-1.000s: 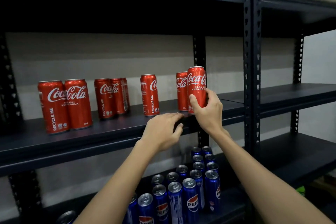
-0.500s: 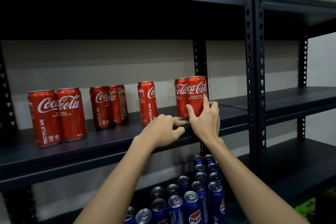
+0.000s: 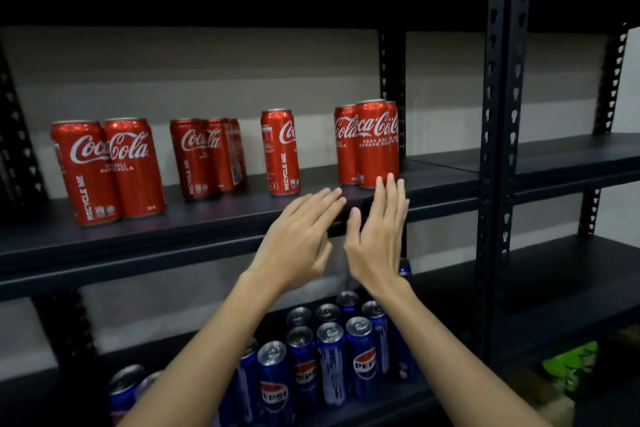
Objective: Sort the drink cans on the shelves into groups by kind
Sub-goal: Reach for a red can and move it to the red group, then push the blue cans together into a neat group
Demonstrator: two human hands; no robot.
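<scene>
Both hands have let go since a moment ago — the right hand (image 3: 375,239) no longer grips the front Coke can (image 3: 375,144), and the left hand (image 3: 296,243) has lifted off the shelf edge. Fingers of both are now straight and lightly spread, holding nothing; the right fingertips (image 3: 389,184) overlap the foot of that can in view, though whether they touch it is unclear. Motion blur softens the left fingers.

That can stands upright at the right end of the middle shelf (image 3: 207,236), tight against two more red cans that it half hides. Further left stand a lone Coke can (image 3: 280,152), a trio (image 3: 207,158) and a pair (image 3: 107,170), all upright with gaps between the groups.

On the shelf below, the Pepsi cans (image 3: 332,357) are packed together — several cut off by the forearms and the bottom edge, so no count is possible. A green packet (image 3: 571,366) low on the right is too blurred to read.

Racking is dark metal with perforated posts (image 3: 502,114); behind it runs a pale grey wall (image 3: 207,80). The top of the frame is lost in shadow.
</scene>
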